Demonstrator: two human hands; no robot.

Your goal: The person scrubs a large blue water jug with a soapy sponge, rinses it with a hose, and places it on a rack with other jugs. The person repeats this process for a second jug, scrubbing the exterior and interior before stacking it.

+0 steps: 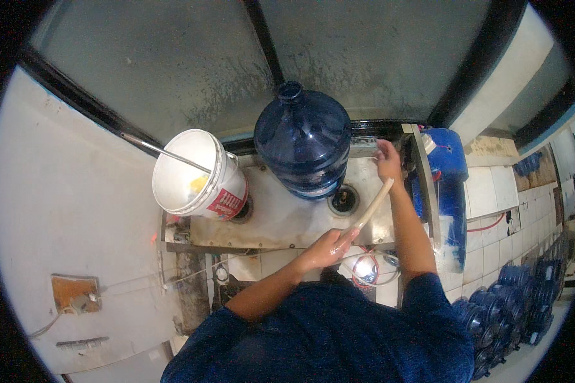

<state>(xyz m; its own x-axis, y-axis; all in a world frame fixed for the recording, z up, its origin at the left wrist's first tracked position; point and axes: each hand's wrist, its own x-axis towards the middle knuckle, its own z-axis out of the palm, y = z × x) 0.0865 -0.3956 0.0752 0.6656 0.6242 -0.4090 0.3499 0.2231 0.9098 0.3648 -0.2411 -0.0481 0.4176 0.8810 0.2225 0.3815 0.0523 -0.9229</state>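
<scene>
My left hand (331,247) is wet and closed around a straight, cream-coloured length of hose or rod (375,205). Its upper end crosses in front of my right wrist. My right hand (389,161) reaches to the far right of the metal counter (287,230), with fingers bent and apart. Next to those fingertips lies a small greyish, box-like object (364,144); whether they touch is unclear. A large blue water jug (303,137) stands upright and uncapped left of my right hand. Close to its base is a round dark opening (344,200) in the counter.
A white bucket (214,182) tilts at the counter's left, with a metal rod (166,153) and something yellow inside. Beyond the counter is a wet glass panel (377,57). At right stand a blue barrel (452,185) and several stacked jugs (511,300). Thin hoses loop below the counter.
</scene>
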